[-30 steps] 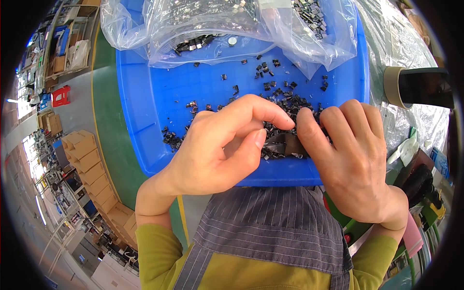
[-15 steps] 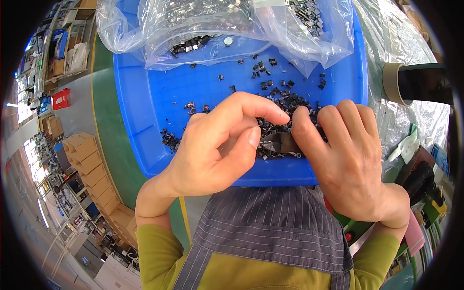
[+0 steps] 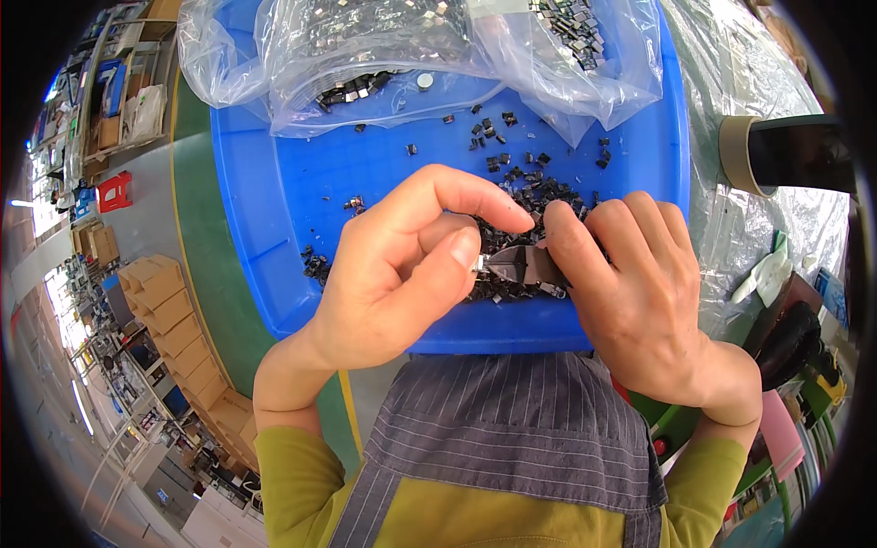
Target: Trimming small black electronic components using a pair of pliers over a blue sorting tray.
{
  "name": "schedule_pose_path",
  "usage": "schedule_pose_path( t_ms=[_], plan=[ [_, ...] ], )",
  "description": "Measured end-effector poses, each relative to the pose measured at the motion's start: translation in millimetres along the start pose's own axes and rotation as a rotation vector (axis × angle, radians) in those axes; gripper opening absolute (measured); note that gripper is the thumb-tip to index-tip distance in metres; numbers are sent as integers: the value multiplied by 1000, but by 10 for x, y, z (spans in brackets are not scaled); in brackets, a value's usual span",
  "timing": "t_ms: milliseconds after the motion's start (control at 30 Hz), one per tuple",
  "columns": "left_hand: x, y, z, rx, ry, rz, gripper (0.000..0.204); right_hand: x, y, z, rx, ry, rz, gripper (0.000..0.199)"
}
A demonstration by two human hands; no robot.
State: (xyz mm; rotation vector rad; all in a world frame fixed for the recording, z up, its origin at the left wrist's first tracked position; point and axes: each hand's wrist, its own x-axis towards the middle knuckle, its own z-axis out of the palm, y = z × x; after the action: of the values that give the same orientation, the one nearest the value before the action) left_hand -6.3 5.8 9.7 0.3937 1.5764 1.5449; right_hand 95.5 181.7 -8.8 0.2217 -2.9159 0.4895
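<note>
Over the front of a blue tray [image 3: 245, 196], my left hand [image 3: 388, 279] is closed, pinching a small silvery part [image 3: 480, 263] between thumb and fingers; most of that part is hidden. My right hand [image 3: 644, 292] wraps around a pair of cutting pliers [image 3: 523, 265]. The jaws point left and reach the silvery part at my left fingertips. I cannot make out whether they touch it; the handles are hidden in my palm. Beneath and behind the pliers lies a heap of small black pieces [image 3: 546, 194], with several more scattered across the tray.
Clear plastic bags [image 3: 384, 55] of small metallic parts lie at the tray's far side. A round pale disc [image 3: 425, 81] is near them. To the right stand a dark object with a beige rim [image 3: 735, 155] and a whitish glove-like cloth [image 3: 766, 279]. Cardboard boxes [image 3: 174, 310] line the left floor.
The pliers and my right hand have shifted slightly left, bringing the jaws up to my left fingertips. The small silvery part now shows there. My left hand has moved a little left.
</note>
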Motion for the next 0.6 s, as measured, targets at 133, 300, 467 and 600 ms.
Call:
schedule_pose_path(
  t_ms=[133,300,467,600],
  plan=[
    [0,7,-2,-84,-9,-5,23,7,-4,0,89,-17,31,38],
    [3,27,2,-51,26,7,22,-7,19,59,172,-13,59,25],
    [-5,21,-8,107,40,67,22,-7,33,54,149,-23,45,27],
    [-1,-23,-25,187,17,164,21,-14,50,44,82,2,1,31]
  ],
)
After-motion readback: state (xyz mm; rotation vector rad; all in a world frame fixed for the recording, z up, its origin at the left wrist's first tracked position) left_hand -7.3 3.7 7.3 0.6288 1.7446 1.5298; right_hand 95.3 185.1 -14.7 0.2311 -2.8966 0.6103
